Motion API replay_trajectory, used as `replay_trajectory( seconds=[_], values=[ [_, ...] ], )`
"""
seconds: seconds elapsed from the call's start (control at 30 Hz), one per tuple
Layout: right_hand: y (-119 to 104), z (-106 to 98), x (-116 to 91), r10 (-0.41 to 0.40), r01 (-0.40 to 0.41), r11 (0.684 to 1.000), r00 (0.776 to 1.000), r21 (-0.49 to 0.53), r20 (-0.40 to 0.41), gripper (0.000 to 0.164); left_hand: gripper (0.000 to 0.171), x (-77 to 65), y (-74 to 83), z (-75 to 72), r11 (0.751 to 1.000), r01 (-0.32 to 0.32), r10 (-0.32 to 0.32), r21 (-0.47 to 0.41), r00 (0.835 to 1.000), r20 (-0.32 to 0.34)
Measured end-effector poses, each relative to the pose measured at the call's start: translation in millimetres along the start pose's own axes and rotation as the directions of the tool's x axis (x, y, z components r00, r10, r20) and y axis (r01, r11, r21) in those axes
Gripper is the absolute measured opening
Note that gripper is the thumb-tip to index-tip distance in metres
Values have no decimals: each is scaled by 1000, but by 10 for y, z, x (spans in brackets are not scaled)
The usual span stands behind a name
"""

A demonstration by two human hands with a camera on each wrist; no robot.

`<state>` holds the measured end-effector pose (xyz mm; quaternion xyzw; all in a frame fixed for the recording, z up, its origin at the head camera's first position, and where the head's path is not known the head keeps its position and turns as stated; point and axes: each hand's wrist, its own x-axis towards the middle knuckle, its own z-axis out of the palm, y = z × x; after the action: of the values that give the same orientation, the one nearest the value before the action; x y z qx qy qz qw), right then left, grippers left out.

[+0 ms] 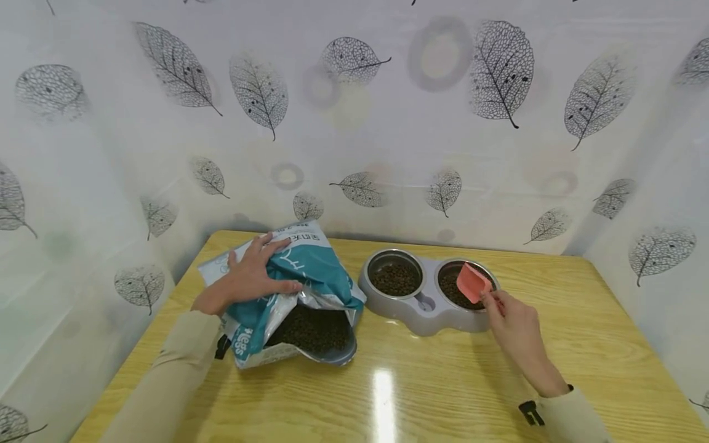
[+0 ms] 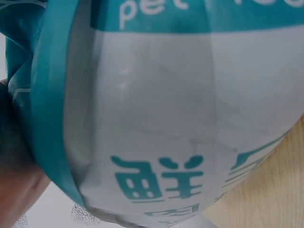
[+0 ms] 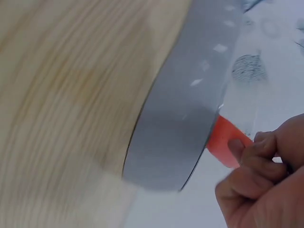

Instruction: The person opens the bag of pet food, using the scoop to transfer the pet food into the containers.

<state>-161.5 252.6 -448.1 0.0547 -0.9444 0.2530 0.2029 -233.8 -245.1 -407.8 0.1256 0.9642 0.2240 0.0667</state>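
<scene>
A pink scoop [image 1: 472, 283] is pinched by its short handle between the thumb and fingers of my right hand [image 1: 517, 329]. Its head is tilted over the right steel bowl [image 1: 447, 269], which contains brown kibble [image 1: 450, 289]. In the right wrist view the scoop [image 3: 222, 137] shows past the edge of the grey bowl stand [image 3: 175, 114]. My left hand [image 1: 252, 274] rests with spread fingers on top of a teal and white pet food bag [image 1: 316, 264]. The bag lies on its side, its mouth facing the front, with kibble [image 1: 310, 329] visible inside.
A second steel bowl [image 1: 396, 251] with kibble sits at the left of the same stand, close beside the bag. The wooden table [image 1: 443, 381] meets a leaf-patterned curtain [image 1: 388, 141] at the back and sides.
</scene>
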Motion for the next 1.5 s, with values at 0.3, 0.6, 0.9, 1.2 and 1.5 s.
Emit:
replay_trajectory(
  seconds=[0.3,0.6,0.9,1.2,1.5],
  values=[
    [-418,-60,-64,77,-399,761,838,511,540,41,106,-8,9,5,1000,3,-3,7,1000,-5],
    [-846,193,-237,-272,-272,689,762,672,588,37,106,-13,19,-10,1000,0,0,5,1000,-5],
    [-1245,474,-312,-284,-133,801,773,583,567,33,106,-20,28,-4,1000,1,-1,6,1000,0],
    [-1522,554,-366,-331,36,859,800,511,501,34,105,-31,24,1,1000,-9,9,4,1000,-8],
    [-1732,679,-353,-438,308,889,786,338,436,42,104,-20,23,-6,1000,-10,10,8,1000,-9]
  ],
)
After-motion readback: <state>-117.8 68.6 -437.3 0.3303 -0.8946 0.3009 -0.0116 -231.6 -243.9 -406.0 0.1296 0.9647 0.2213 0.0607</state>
